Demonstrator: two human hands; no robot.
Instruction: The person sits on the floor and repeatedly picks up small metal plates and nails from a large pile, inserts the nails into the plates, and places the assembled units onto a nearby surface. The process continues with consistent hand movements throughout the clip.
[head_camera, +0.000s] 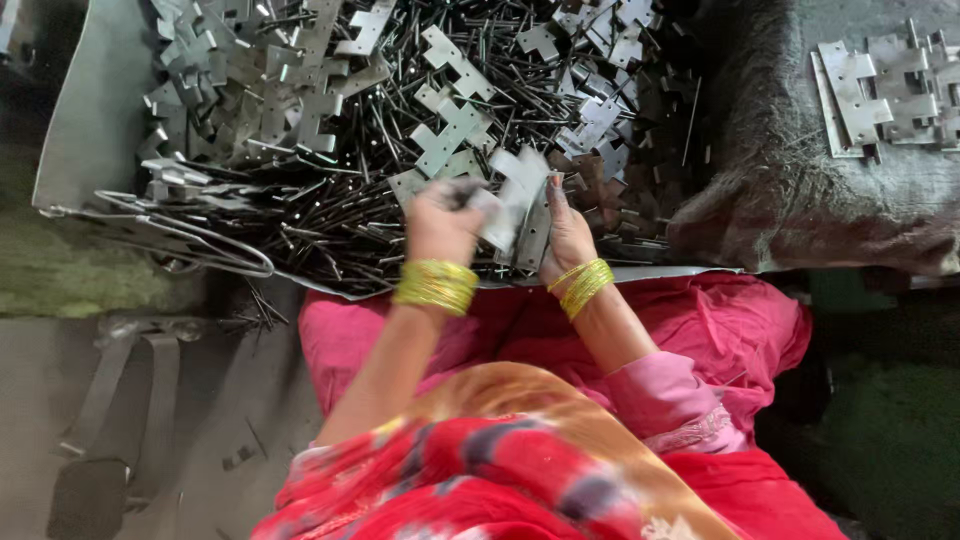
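Note:
Both my hands meet over a metal tray's near edge. My left hand (440, 222) is closed around a blurred grey metal hinge plate (510, 200), and I cannot tell whether it also pinches a pin. My right hand (566, 235) grips the same plate from the right side. Gold bangles circle both wrists. Just beyond my fingers lies a heap of thin dark metal pins (340, 215) mixed with loose notched hinge plates (455, 120).
The metal tray (95, 120) holds the pins and plates. A dark grey cloth mound (790, 190) at right carries a stack of assembled hinges (885, 90). A wire handle (190, 245) lies at the tray's left front. Pink and red clothing covers my lap.

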